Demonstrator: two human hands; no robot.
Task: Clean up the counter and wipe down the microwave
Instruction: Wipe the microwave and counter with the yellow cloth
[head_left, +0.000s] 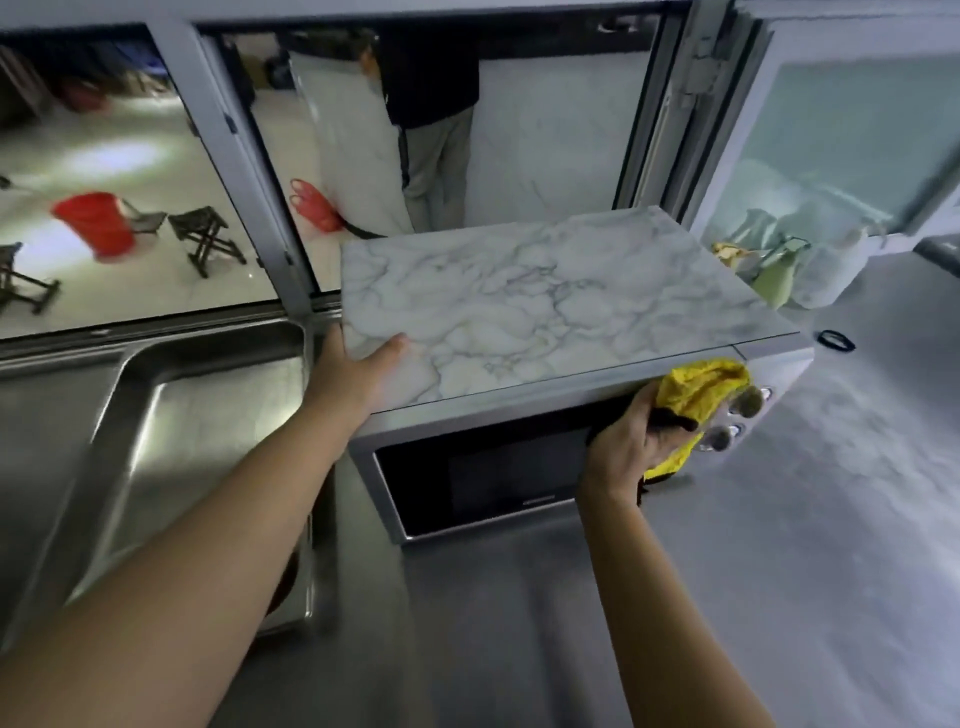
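Microwave (483, 467) sits on the counter (779, 545) beside the sink (171, 415), marble-patterned top. My left hand (358, 364) grips its top left corner, thumb on top; my right hand (631, 441) clutches a yellow cloth (696, 387) against the control knobs.

We see a steel sink (171, 415) at left. Behind the window stand a red bucket (96, 223), folding stools (205, 236) and a person (431, 130). A black ring (835, 340) lies at right, near bags (795, 265).
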